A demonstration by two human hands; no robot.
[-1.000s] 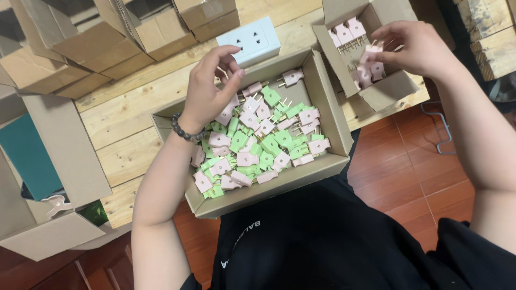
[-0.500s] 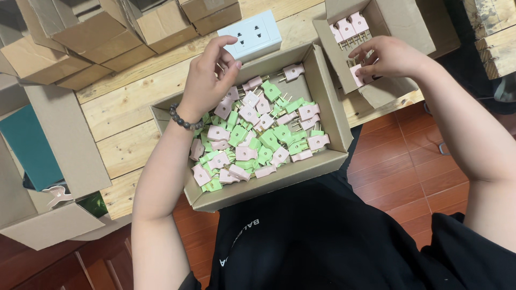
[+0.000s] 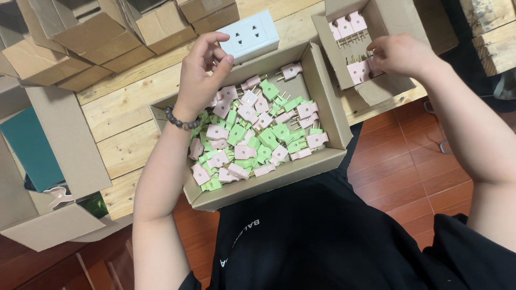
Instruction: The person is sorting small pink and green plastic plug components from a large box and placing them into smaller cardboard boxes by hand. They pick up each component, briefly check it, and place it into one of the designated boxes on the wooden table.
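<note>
Surface: wooden plank table above a red-brown tiled floor; bare planks show only between the boxes.
Big box: open cardboard tray at the table's near edge, its front wall against the person's black shirt.
Stacked boxes: closed brown cartons crowd the far left corner.
Small box: open carton to the right, with pink plugs in rows.
Socket: white wall socket plate just behind the tray.
Plugs: loose pink and green plugs fill the tray.
Left hand: raised over the tray's far left part, fingers half curled, holding nothing visible.
Right hand: inside the small box, fingertips pinched on a pink plug.
</note>
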